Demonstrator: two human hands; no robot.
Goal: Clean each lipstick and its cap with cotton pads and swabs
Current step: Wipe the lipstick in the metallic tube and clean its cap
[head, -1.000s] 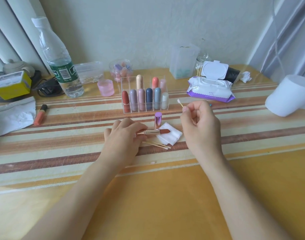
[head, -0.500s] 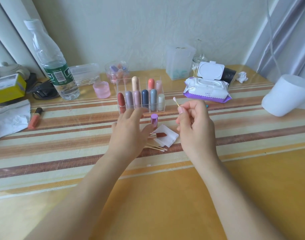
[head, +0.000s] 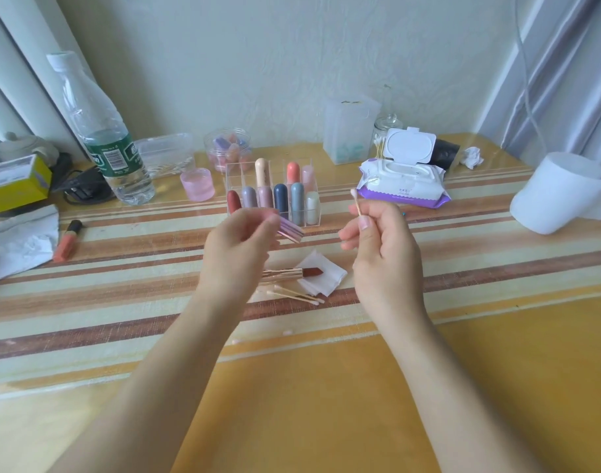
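My head camera looks forward and down, close over my left hand (head: 239, 245) and right hand (head: 382, 249), toward the far wall (head: 258, 63).

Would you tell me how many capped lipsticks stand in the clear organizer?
9 lipsticks in the organizer: six in front, three behind; more may be hidden.

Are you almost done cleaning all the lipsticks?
Not nearly. Some swabs lie by the pad, so some wiping looks done. The left hand holds the cap, the right hand a swab; the lipstick lies open. Many more wait in the rack.
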